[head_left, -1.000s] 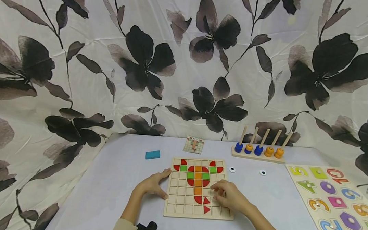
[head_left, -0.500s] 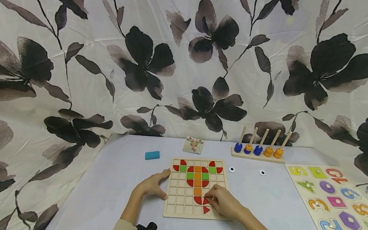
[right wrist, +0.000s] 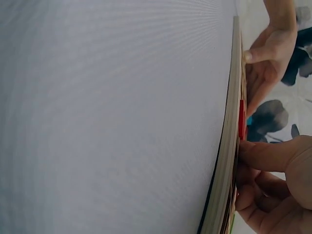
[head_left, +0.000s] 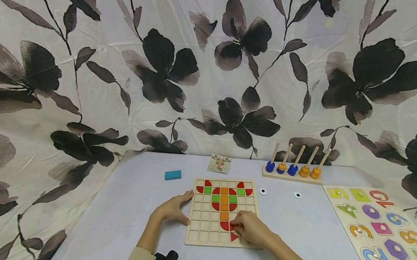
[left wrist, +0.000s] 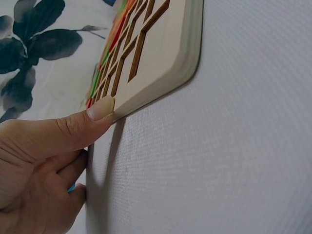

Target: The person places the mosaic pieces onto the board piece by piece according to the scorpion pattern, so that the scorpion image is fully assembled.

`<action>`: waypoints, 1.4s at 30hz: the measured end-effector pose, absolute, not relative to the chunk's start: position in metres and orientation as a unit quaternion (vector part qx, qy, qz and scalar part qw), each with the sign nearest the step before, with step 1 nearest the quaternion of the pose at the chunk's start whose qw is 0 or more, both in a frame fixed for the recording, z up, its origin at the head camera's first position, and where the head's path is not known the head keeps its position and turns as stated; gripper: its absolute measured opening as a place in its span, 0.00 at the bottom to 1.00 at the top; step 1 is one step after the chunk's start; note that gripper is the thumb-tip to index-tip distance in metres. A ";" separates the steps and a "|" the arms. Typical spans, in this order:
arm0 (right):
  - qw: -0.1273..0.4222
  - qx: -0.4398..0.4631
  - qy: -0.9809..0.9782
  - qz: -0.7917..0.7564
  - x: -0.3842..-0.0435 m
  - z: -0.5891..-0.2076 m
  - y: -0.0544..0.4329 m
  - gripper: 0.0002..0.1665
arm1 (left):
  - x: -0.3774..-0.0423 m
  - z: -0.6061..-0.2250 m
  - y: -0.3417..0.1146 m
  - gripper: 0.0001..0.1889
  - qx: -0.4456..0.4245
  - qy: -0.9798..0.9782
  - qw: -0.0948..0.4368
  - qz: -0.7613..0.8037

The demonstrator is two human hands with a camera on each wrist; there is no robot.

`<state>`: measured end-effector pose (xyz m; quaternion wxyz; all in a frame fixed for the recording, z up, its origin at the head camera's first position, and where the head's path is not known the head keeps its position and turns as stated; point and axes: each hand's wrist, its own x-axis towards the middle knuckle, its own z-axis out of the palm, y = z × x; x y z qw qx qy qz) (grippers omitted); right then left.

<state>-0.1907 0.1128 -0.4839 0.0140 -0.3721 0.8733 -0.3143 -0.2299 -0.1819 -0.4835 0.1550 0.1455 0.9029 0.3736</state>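
Note:
A square wooden grid board [head_left: 204, 236] lies on the table, bearing green, orange and red pieces. My left hand [head_left: 173, 208] rests against its left edge, thumb and fingers spread apart; in the left wrist view the thumb [left wrist: 73, 129] touches the board's rim. My right hand [head_left: 251, 227] is over the lower right part, its fingertips pinching a red triangle [head_left: 232, 227] that they mostly cover. That triangle sits beside a red quarter-circle [head_left: 225, 225]. Just below, a loose red triangle [head_left: 234, 237] lies on the grid. The right wrist view shows the curled right fingers [right wrist: 265, 156] at the board.
Behind the board stand a pattern card [head_left: 219, 163] and a teal block [head_left: 173, 175]. Two white discs with black centres [head_left: 263, 191] lie to its right. Farther back is a peg stand with beads [head_left: 291, 178]; a number-and-shape puzzle board [head_left: 362, 210] occupies the right side.
My right hand has come left and down onto the upper loose red triangle, which has shifted slightly left against the red quarter-circle. The left hand stays at the board's edge.

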 end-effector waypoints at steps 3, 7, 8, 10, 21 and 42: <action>0.016 -0.367 0.872 -0.324 -0.191 -0.484 0.113 0.08 | -0.230 -0.483 -0.181 0.53 0.141 0.903 0.158 0.374; 0.027 -0.359 0.868 -0.342 -0.193 -0.484 0.116 0.08 | -0.230 -0.483 -0.181 0.53 0.142 0.901 0.159 0.377; 0.031 -0.358 0.867 -0.346 -0.193 -0.484 0.116 0.07 | -0.230 -0.482 -0.181 0.52 0.144 0.901 0.159 0.377; 0.035 -0.356 0.865 -0.351 -0.193 -0.484 0.119 0.08 | -0.230 -0.482 -0.181 0.52 0.146 0.901 0.157 0.376; 0.050 -0.349 0.864 -0.360 -0.191 -0.484 0.124 0.08 | -0.229 -0.482 -0.181 0.52 0.144 0.903 0.155 0.374; 0.031 -0.363 0.877 -0.314 -0.190 -0.481 0.120 0.08 | -0.229 -0.483 -0.182 0.53 0.146 0.903 0.154 0.375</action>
